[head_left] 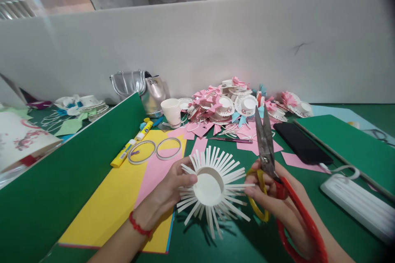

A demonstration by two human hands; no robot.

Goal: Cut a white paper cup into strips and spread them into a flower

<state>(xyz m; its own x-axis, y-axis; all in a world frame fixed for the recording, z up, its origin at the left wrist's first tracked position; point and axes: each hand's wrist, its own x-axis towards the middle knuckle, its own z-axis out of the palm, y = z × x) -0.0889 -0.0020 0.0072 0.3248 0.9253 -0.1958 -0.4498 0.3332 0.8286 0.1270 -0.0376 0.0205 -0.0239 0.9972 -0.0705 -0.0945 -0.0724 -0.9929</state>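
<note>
A white paper cup (209, 189), its wall cut into many thin strips that fan outward, hangs over the green table. My left hand (171, 185), with a red bracelet at the wrist, pinches its left side, the thumb on the rim of the base. My right hand (274, 193) holds scissors (266, 148) with one yellow and one red handle, blades pointing up and slightly parted. The right thumb and fingertips also touch the end of one strip at the cup's right side.
Yellow and pink paper sheets (101, 205) lie left, with two tape rolls (142, 152) and glue sticks (123, 154). Behind are an uncut paper cup (171, 111) and a pile of pink paper crafts (216, 102). A phone (300, 141) and power strip (359, 205) lie right; a green divider (77, 160) stands left.
</note>
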